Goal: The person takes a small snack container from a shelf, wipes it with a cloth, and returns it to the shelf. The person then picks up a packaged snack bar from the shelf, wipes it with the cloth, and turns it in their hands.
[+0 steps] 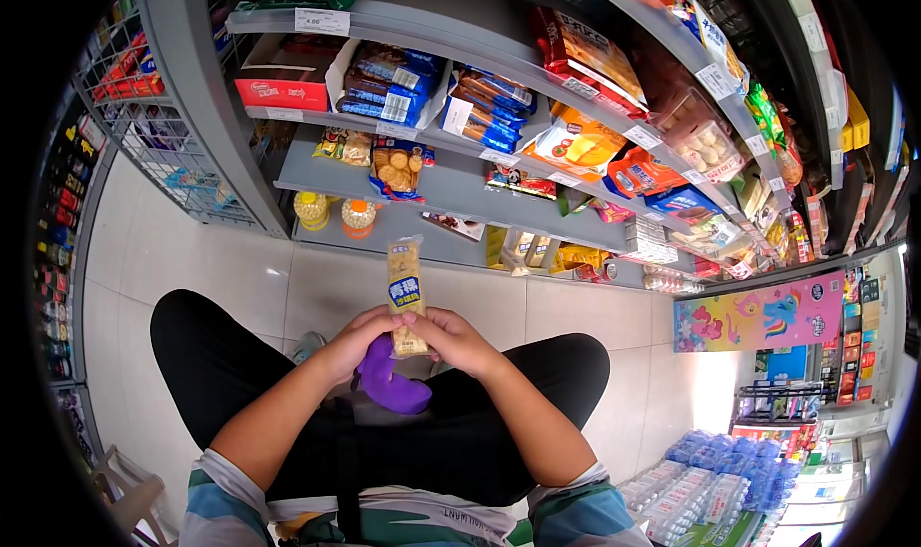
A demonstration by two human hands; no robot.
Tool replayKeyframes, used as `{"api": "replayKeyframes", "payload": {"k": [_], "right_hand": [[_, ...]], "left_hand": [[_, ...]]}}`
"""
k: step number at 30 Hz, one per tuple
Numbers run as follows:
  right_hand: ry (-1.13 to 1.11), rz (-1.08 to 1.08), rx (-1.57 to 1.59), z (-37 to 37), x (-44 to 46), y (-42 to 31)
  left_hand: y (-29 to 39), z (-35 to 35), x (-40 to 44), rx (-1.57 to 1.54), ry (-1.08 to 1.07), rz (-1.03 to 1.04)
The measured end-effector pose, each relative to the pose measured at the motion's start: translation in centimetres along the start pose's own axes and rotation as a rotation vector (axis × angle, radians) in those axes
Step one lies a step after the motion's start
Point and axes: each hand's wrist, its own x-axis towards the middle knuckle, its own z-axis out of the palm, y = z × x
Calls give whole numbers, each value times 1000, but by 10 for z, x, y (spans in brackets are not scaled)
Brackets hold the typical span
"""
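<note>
A clear-wrapped sachima bar (407, 302) with a blue and yellow label stands upright in front of me, its lower end between both hands. My left hand (357, 342) is closed on it from the left side. My right hand (451, 340) grips it from the right, thumb across the front of the wrapper. A purple cloth (393, 390) hangs below my left hand, over my lap; whether that hand also holds it I cannot tell.
Ahead, grey shelves (441, 187) carry boxed and bagged snacks. Two jars with yellow and orange lids (358, 217) sit on the bottom shelf. A wire rack (153, 115) stands to the left. Packs of bottled water (710, 480) are at the lower right.
</note>
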Motion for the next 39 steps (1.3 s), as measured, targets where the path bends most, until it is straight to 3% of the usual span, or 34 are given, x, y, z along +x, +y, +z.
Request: {"api": "replayKeyframes", "payload": {"k": [7, 25, 39], "right_hand": [[-21, -27, 31, 6, 0, -3], [-82, -25, 22, 6, 3, -10], [-100, -28, 10, 6, 4, -10]], "left_hand": [[-2, -1, 3, -143, -27, 39], [9, 5, 0, -42, 174, 74], [8, 6, 5, -65, 204, 182]]}}
